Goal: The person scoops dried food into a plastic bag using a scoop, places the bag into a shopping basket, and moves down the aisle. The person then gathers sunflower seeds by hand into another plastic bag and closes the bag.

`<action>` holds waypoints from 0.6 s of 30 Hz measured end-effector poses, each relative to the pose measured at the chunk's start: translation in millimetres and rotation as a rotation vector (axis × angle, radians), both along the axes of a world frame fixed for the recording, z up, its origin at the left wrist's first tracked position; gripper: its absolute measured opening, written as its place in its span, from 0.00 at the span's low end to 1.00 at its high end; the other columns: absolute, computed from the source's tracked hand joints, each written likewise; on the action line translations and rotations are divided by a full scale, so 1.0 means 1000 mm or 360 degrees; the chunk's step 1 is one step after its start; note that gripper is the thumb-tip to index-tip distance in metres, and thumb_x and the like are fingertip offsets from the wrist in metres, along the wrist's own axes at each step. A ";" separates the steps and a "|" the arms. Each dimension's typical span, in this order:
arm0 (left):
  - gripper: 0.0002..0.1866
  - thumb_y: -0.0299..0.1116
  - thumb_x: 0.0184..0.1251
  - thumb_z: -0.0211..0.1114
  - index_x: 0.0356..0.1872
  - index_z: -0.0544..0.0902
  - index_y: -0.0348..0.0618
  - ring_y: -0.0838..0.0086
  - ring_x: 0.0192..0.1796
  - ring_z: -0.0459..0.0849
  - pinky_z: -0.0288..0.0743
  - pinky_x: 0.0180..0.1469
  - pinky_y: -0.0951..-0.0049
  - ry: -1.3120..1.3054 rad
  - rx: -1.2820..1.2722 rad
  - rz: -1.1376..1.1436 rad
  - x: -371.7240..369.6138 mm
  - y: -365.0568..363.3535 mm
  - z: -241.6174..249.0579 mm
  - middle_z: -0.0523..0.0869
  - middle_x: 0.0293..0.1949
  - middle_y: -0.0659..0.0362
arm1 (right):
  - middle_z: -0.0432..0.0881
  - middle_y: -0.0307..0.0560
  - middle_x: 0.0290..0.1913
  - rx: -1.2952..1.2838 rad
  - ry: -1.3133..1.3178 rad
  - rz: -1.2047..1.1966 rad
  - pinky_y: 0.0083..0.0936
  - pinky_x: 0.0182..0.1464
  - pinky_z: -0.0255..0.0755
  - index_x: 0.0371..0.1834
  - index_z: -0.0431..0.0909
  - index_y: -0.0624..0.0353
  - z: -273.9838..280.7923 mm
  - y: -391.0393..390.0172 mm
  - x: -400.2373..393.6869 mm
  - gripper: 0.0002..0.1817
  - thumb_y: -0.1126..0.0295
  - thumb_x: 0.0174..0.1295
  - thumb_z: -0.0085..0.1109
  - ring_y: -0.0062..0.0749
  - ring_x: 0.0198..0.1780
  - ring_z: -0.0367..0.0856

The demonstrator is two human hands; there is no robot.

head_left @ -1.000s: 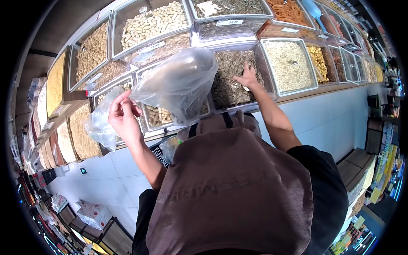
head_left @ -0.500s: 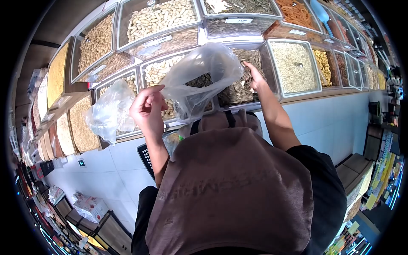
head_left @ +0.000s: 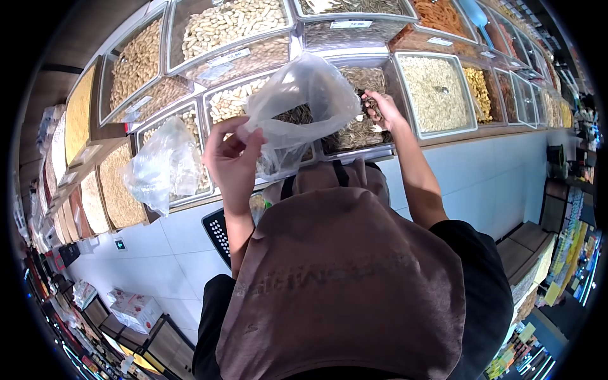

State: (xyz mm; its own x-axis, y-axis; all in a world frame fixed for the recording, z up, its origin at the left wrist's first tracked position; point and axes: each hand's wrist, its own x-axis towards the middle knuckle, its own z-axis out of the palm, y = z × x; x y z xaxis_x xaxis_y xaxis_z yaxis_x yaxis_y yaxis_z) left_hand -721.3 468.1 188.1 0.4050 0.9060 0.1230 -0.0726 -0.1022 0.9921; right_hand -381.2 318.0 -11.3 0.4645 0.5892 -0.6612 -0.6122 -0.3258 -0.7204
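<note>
My left hand (head_left: pixel 233 155) pinches the rim of a clear plastic bag (head_left: pixel 301 88), whose wide mouth gapes over the bins. Dark striped sunflower seeds (head_left: pixel 292 115) show through its opening. To the right of the bag, my right hand (head_left: pixel 384 110) is curled around a handful of sunflower seeds, low over the bin of sunflower seeds (head_left: pixel 354 138). A few pale bits lie on the seeds below these fingers. Another crumpled clear bag (head_left: pixel 166 161) rests over a peanut bin, left of my left hand.
Peanut bins (head_left: pixel 231 25) stand behind and left. Right of the seed bin come a bin of pale flat seeds (head_left: pixel 437 92) and a yellow-filled bin (head_left: pixel 478 92). A blue scoop (head_left: pixel 474 16) lies at back right. A black perforated basket (head_left: pixel 216 233) is below my left forearm.
My right hand has closed around sunflower seeds and come up slightly from the bin. My left fingers have moved closer in on the bag's rim, and the bag has shifted a little.
</note>
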 end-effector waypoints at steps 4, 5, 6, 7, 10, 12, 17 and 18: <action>0.16 0.17 0.64 0.69 0.53 0.82 0.34 0.79 0.32 0.87 0.74 0.29 0.84 0.0087 -0.0117 -0.0158 0.004 -0.007 -0.007 0.86 0.35 0.60 | 0.76 0.35 0.27 0.0177 -0.0123 0.0119 0.13 0.14 0.52 0.42 0.79 0.60 0.061 0.009 0.002 0.15 0.58 0.68 0.64 0.14 0.16 0.67; 0.16 0.17 0.64 0.69 0.53 0.82 0.34 0.79 0.32 0.87 0.74 0.29 0.84 0.0103 -0.0148 -0.0226 0.005 -0.009 -0.008 0.87 0.36 0.59 | 0.76 0.34 0.26 0.0247 -0.0127 0.0164 0.13 0.14 0.52 0.42 0.79 0.60 0.077 0.013 0.002 0.15 0.57 0.68 0.64 0.14 0.16 0.67; 0.17 0.17 0.65 0.68 0.55 0.82 0.34 0.79 0.32 0.87 0.74 0.28 0.83 0.0121 -0.0141 -0.0231 0.008 -0.012 -0.005 0.87 0.38 0.60 | 0.76 0.34 0.26 0.0242 -0.0214 0.0233 0.12 0.14 0.53 0.42 0.80 0.60 0.099 0.019 -0.002 0.16 0.56 0.67 0.64 0.14 0.16 0.66; 0.17 0.17 0.65 0.68 0.55 0.82 0.34 0.79 0.32 0.87 0.74 0.28 0.83 0.0124 -0.0142 -0.0243 0.009 -0.013 -0.006 0.87 0.38 0.60 | 0.77 0.34 0.26 0.0244 -0.0303 0.0307 0.12 0.14 0.54 0.41 0.80 0.60 0.115 0.024 -0.003 0.17 0.56 0.67 0.65 0.14 0.16 0.67; 0.16 0.17 0.65 0.68 0.54 0.82 0.34 0.79 0.32 0.87 0.74 0.28 0.83 0.0099 -0.0158 -0.0273 0.014 -0.016 -0.007 0.86 0.40 0.60 | 0.78 0.35 0.26 0.0310 -0.0446 0.0469 0.11 0.13 0.53 0.40 0.81 0.60 0.162 0.044 -0.017 0.15 0.58 0.67 0.65 0.13 0.16 0.68; 0.15 0.18 0.66 0.68 0.54 0.82 0.34 0.79 0.31 0.86 0.73 0.28 0.83 0.0094 -0.0174 -0.0298 0.016 -0.017 -0.008 0.86 0.41 0.59 | 0.81 0.38 0.28 0.0388 -0.0674 0.0822 0.13 0.16 0.59 0.40 0.82 0.59 0.182 0.060 -0.033 0.13 0.60 0.67 0.65 0.13 0.19 0.72; 0.13 0.19 0.66 0.68 0.51 0.82 0.34 0.79 0.30 0.85 0.73 0.27 0.82 0.0024 -0.0195 -0.0201 0.018 -0.021 -0.007 0.85 0.39 0.60 | 0.88 0.49 0.38 0.0562 -0.1430 0.1277 0.30 0.42 0.79 0.51 0.83 0.62 0.177 0.100 -0.097 0.23 0.53 0.64 0.66 0.36 0.38 0.86; 0.12 0.19 0.66 0.68 0.50 0.82 0.34 0.79 0.29 0.85 0.72 0.27 0.82 -0.0006 -0.0199 -0.0146 0.017 -0.021 -0.007 0.85 0.39 0.60 | 0.88 0.54 0.42 0.0418 -0.1760 0.1503 0.36 0.50 0.80 0.56 0.81 0.63 0.175 0.104 -0.103 0.28 0.50 0.64 0.65 0.45 0.45 0.88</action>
State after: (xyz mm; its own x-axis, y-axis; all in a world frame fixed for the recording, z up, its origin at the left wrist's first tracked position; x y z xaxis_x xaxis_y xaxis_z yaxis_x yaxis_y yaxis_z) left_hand -704.4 446.8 181.4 0.4867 0.8735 0.0133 -0.0797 0.0292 0.9964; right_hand -484.7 422.5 163.7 0.0351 0.9974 -0.0637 0.6349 -0.0715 -0.7693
